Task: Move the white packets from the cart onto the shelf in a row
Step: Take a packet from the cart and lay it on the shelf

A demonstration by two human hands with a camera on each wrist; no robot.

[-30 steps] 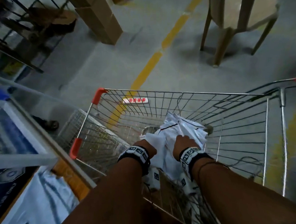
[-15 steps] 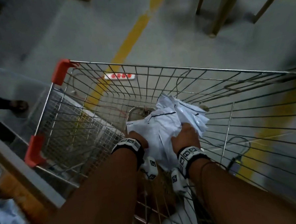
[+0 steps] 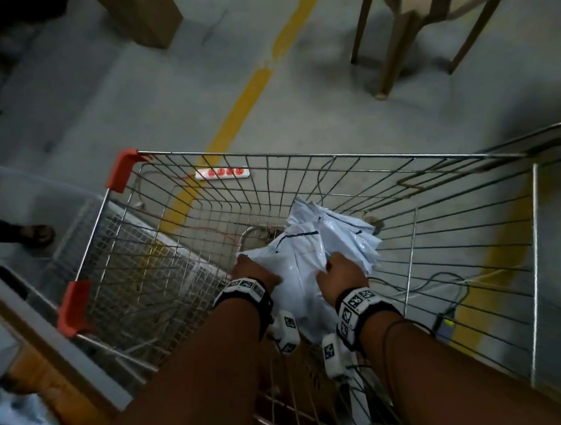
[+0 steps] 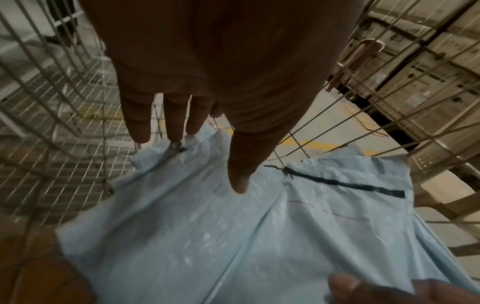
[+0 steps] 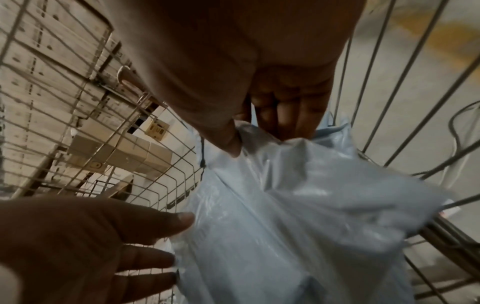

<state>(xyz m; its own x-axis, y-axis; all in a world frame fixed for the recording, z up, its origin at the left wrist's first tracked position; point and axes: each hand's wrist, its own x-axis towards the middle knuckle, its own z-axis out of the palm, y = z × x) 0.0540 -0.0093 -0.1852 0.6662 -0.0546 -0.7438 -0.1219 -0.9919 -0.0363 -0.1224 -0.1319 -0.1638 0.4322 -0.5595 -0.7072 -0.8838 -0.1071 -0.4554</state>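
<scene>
A heap of white plastic packets (image 3: 304,253) lies in the wire cart (image 3: 302,152), toward its middle. Both my hands are down inside the cart at the near side of the heap. My left hand (image 3: 253,272) has straight fingers (image 4: 171,131) spread over the left edge of the top packet (image 4: 207,236), touching it without gripping. My right hand (image 3: 339,274) pinches a crumpled fold of a packet (image 5: 298,205) between its thumb (image 5: 228,144) and fingers. The lower packets are hidden under the top ones.
A shelf edge (image 3: 35,339) runs along the cart's left side. Beyond the cart are a grey floor with a yellow line (image 3: 243,94), a power strip (image 3: 222,173), a chair (image 3: 394,44) and a cardboard box (image 3: 145,18). Someone's foot (image 3: 36,233) is at left. Cables (image 3: 445,281) lie right.
My head view dipped toward the cart and rose again. Both hands stayed on the packet heap, and the right hand shifted slightly forward onto the crumpled top.
</scene>
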